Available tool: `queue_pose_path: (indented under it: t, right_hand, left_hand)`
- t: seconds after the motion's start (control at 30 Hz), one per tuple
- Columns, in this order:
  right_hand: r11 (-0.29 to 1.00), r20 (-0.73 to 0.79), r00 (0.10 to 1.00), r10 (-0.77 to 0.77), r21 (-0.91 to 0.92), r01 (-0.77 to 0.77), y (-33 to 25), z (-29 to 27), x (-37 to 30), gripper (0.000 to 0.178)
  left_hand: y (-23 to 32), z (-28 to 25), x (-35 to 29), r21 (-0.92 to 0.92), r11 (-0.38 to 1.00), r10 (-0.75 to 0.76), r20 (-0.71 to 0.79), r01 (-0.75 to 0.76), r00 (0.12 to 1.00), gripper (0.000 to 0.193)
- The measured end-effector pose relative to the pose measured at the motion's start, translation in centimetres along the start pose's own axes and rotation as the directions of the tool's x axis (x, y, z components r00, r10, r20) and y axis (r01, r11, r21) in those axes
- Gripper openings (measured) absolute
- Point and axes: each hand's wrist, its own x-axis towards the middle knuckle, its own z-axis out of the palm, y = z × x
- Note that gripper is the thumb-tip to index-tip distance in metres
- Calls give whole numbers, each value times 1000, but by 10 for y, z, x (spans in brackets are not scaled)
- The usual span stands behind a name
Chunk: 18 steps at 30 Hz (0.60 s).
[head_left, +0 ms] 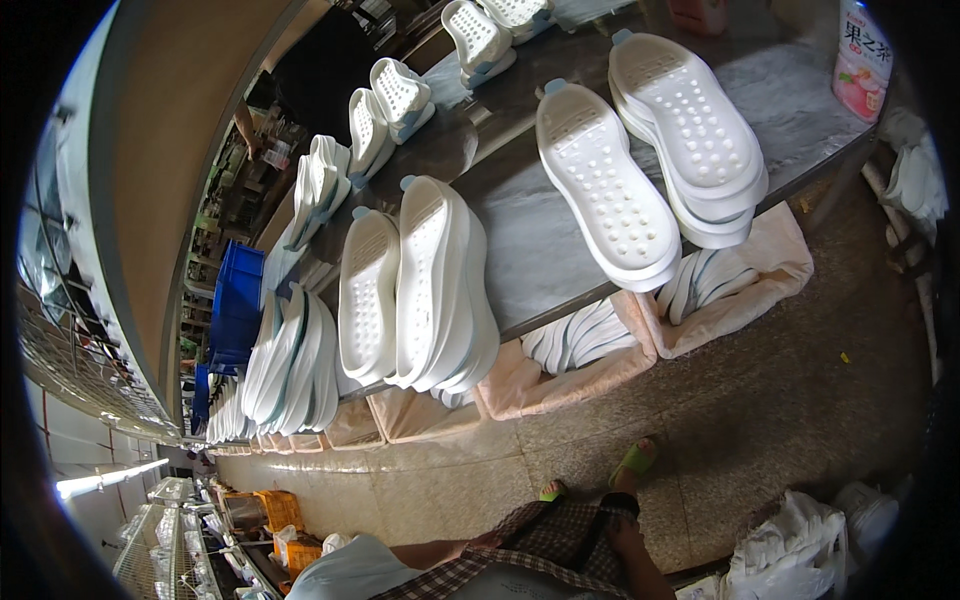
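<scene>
My left hand [480,543] is low by my waist, against the checked apron [530,530]; its fingers are mostly hidden. My right hand [624,538] hangs beside the apron's other side, dim and too unclear to read its fingers. Neither hand touches the shoe soles on the table ahead. Nearest on that table lie a single white shoe sole [605,190], a stack of white soles [690,130] to its right, and leftward another stack [440,290] beside a narrower sole [368,300]. Their upper faces carry rows of dimples, and several have pale blue tabs at the far end.
The grey table [540,230] runs away leftward with more soles [290,360]. Cloth-lined bins [570,385] holding soles stand beneath its edge. A pink bottle [862,65] stands at far right. Blue crates [238,300] and another person's arm [243,125] appear beyond; white sacks [790,545] lie lower right.
</scene>
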Motion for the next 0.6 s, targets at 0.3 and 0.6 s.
queue_pose_path:
  t: [0.3,0.6]
  right_hand:
    - [994,-127,991,-52,-101,40,-2,45,-1,55]
    - [861,-191,924,-332,-462,214,-41,96,-34,36]
  left_hand:
    - [-58,-23,7,-37,998,48,-18,-48,999,73]
    - [-181,-12,21,-184,972,147,-21,-148,989,72]
